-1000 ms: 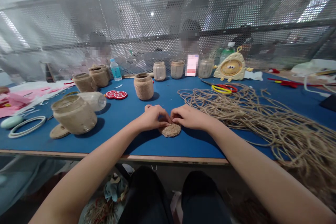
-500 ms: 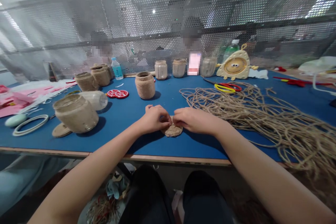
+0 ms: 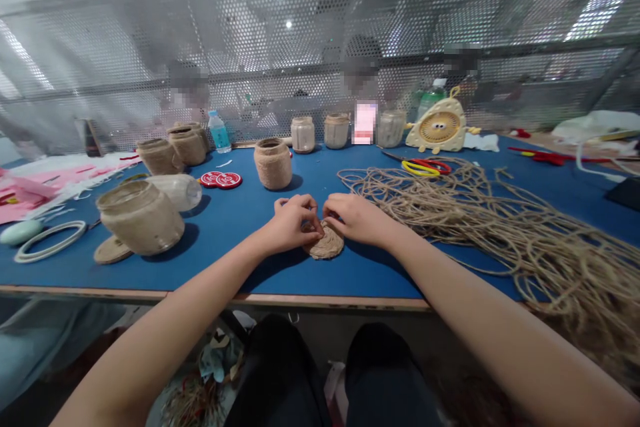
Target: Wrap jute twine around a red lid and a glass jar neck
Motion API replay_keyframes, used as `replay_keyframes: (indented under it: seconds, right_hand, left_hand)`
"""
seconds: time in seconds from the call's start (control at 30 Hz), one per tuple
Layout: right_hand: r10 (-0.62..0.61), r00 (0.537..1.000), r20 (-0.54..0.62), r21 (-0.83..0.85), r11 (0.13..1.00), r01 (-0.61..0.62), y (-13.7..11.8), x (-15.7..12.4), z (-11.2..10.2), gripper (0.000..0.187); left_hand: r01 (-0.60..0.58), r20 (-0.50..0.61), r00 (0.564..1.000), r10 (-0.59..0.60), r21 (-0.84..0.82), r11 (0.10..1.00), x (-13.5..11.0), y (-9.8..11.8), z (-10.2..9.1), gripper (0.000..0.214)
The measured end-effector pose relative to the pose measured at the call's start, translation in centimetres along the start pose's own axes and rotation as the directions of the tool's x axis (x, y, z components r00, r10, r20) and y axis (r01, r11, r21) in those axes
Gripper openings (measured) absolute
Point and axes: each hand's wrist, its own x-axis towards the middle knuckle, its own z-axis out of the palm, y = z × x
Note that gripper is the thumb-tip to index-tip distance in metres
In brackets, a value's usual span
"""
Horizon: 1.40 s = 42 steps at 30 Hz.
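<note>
One coiled twine disc [image 3: 327, 246] is lying flat on the blue desk [image 3: 300, 279], near the front edge and directly ahead of the person. Left grip [image 3: 296, 223]: thumb and fingers are bending down together and touching the upper left part of the disc. Right grip [image 3: 354, 217]: fingers are curling over the far right part, close to the left fingertips. Whether either grip is closing on a strand or only pressing the surface, the view is not showing clearly enough to tell.

Right of the right grip, a loose twine pile [image 3: 470, 220] is spreading toward the right border. Scissors [image 3: 417, 163] with red and yellow handles are resting at its far side. Beyond the disc, slightly left, a twine-covered jar [image 3: 273, 168] is standing upright. Left of this jar, two overlapping red discs [image 3: 227, 180] are lying flat. Farther left, a large wide-mouthed jar [image 3: 143, 221] is standing in front of a clear jar [image 3: 183, 193], which is lying on its side. Along the rear, a cheese-shaped fan [image 3: 439, 128] is standing before a perforated panel [image 3: 310, 40].
</note>
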Motion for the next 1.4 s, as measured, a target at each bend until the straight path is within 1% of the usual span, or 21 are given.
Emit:
replay_keyframes:
  seconds: [0.17, 0.27, 0.37, 0.47, 0.67, 0.77, 0.87, 1.0, 1.1, 1.2, 1.23, 1.33, 1.4]
  right_hand:
    - [0.047, 0.999, 0.007, -0.017, 0.999, -0.047, 0.1, 0.5, 1.1, 0.011]
    - [0.056, 0.998, 0.022, -0.015, 0.998, -0.056, 0.3, 0.5, 1.1, 0.01]
    - [0.045, 0.998, 0.04, -0.013, 0.999, -0.045, 0.3, 0.2, 0.6, 0.01]
    - [0.007, 0.998, 0.068, -0.013, 1.0, -0.006, 0.2, -0.1, -0.1, 0.01]
    - [-0.107, 0.984, 0.14, -0.005, 0.994, 0.108, 0.0, -0.8, -1.3, 0.014]
    - [-0.137, 0.977, 0.164, -0.024, 0.989, 0.143, 0.0, -1.0, -1.6, 0.015]
    - [-0.148, 0.975, 0.165, -0.041, 0.987, 0.157, 0.0, -1.1, -1.6, 0.015]
    - [-0.186, 0.968, 0.169, -0.029, 0.981, 0.194, -0.1, -1.1, -1.6, 0.016]
    - [-0.218, 0.961, 0.169, -0.017, 0.975, 0.224, -0.3, -1.1, -1.4, 0.016]
    - [-0.253, 0.958, 0.134, -0.015, 0.966, 0.257, -0.6, -1.0, -1.1, 0.013]
    - [-0.269, 0.956, 0.114, -0.019, 0.962, 0.273, -0.8, -0.9, -0.9, 0.013]
    - [-0.314, 0.947, 0.068, -0.043, 0.947, 0.317, -1.0, -0.5, -0.3, 0.013]
    - [-0.346, 0.937, 0.05, -0.053, 0.936, 0.349, -1.2, -0.2, 0.1, 0.014]
  left_hand:
    - [-0.135, 0.009, 0.991, 0.135, 0.024, 0.991, 0.0, -0.3, 0.4, 0.005]
    - [-0.165, 0.008, 0.986, 0.165, 0.049, 0.985, -0.1, -0.4, 0.5, 0.007]
    - [-0.158, -0.012, 0.987, 0.16, 0.095, 0.983, -0.2, -0.2, 0.6, 0.01]
    - [-0.14, -0.034, 0.989, 0.146, 0.135, 0.981, -0.3, 0.0, 0.6, 0.012]
    - [-0.075, -0.049, 0.995, 0.082, 0.129, 0.989, -0.5, 0.4, 0.9, 0.013]
    - [-0.041, -0.074, 0.996, 0.051, 0.136, 0.99, -0.7, 0.4, 1.2, 0.013]
    - [-0.031, -0.104, 0.993, 0.047, 0.153, 0.988, -0.9, 0.4, 1.5, 0.014]
    - [-0.025, -0.1, 0.994, 0.041, 0.151, 0.988, -0.9, 0.5, 1.7, 0.016]
    - [0.008, -0.083, 0.997, 0.001, 0.117, 0.993, -0.8, 0.6, 1.4, 0.012]
    - [0.049, -0.072, 0.996, -0.046, 0.04, 0.998, -0.6, 0.6, 1.0, 0.007]
    - [0.057, -0.076, 0.996, -0.057, 0.009, 0.998, -0.5, 0.5, 0.9, 0.008]
    - [0.066, -0.091, 0.993, -0.075, -0.096, 0.993, -0.2, -0.3, 0.7, 0.022]
    - [0.052, -0.073, 0.995, -0.067, -0.194, 0.98, 0.1, -1.1, 0.7, 0.028]
